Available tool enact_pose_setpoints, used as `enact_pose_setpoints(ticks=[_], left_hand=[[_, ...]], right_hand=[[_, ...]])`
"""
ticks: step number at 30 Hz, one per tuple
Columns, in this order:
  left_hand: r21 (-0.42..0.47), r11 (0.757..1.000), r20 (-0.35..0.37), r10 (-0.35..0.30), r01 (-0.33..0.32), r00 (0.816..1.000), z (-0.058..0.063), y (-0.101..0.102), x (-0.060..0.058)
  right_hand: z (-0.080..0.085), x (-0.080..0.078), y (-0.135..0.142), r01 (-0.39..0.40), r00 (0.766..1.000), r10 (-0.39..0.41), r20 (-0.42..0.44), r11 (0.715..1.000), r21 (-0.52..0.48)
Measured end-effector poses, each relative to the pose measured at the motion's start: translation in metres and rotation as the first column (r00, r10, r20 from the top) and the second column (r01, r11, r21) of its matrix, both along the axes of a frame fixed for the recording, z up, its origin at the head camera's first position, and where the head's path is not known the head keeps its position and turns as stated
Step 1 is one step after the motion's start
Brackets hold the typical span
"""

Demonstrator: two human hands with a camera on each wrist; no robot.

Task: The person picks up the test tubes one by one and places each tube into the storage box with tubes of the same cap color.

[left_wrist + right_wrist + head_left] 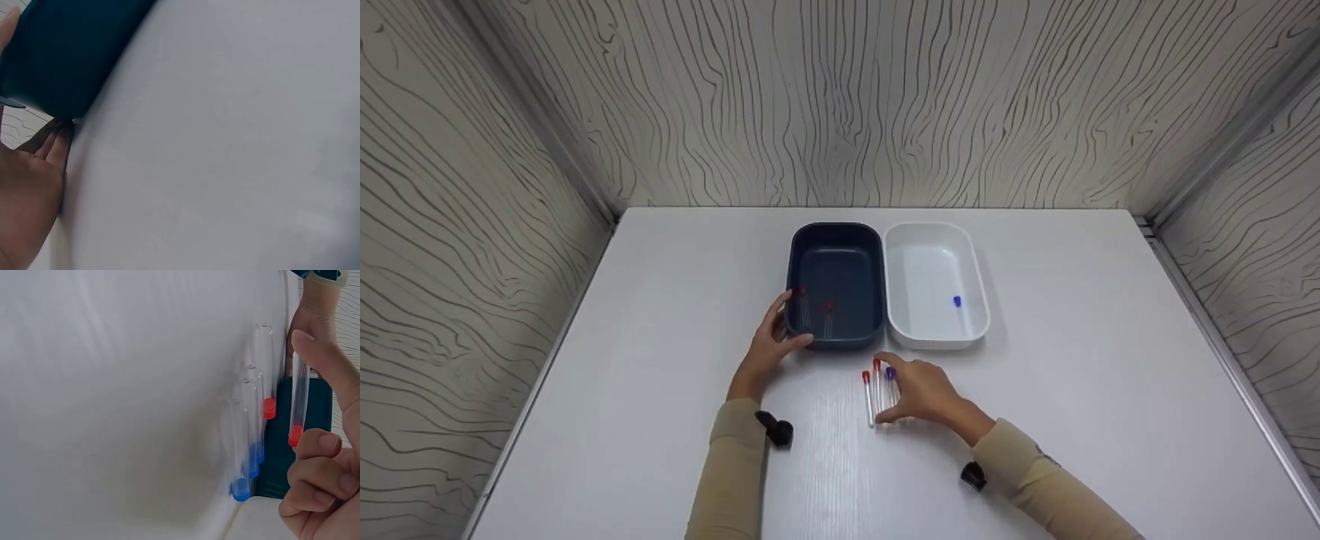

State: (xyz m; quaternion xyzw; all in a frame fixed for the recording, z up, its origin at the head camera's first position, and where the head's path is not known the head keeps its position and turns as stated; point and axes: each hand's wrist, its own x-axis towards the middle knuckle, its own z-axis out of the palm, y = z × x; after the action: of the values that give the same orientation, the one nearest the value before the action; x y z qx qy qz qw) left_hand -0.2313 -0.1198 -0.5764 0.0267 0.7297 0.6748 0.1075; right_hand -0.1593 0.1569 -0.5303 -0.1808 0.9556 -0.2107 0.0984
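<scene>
My right hand (924, 390) holds a clear test tube with a red cap (299, 399) lengthwise between thumb and forefinger, the other fingers curled. Under and beside it, on the table, lie another red-capped test tube (868, 401) and blue-capped test tubes (241, 450), partly hidden by the hand in the head view. My left hand (765, 352) grips the near left corner of a dark blue bin (836, 343), thumb at the front rim and fingers along the left side. Two red-capped tubes (829, 319) lie inside that bin.
A white bin (937, 343) stands against the right side of the dark one, with a blue-capped tube (958, 304) in it. Both are on a white table (1072, 337), with wood-grain-patterned panels (840, 105) at the back and sides.
</scene>
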Motion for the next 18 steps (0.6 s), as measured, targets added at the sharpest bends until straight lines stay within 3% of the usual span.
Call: enact_pose_setpoints(ticks=[4, 18], left_hand=[[0.013, 0.999, 0.012, -0.034, 0.034, 0.999, 0.016, -0.001, 0.006], [0.009, 0.999, 0.006, -0.049, 0.049, 0.999, 0.02, -0.001, 0.007]], right_hand=[[0.009, -0.001, -0.001, -0.011, 1.0, 0.01, -0.01, 1.0, -0.024], [0.035, -0.009, -0.004, -0.041, 0.999, 0.04, -0.018, 0.997, -0.067]])
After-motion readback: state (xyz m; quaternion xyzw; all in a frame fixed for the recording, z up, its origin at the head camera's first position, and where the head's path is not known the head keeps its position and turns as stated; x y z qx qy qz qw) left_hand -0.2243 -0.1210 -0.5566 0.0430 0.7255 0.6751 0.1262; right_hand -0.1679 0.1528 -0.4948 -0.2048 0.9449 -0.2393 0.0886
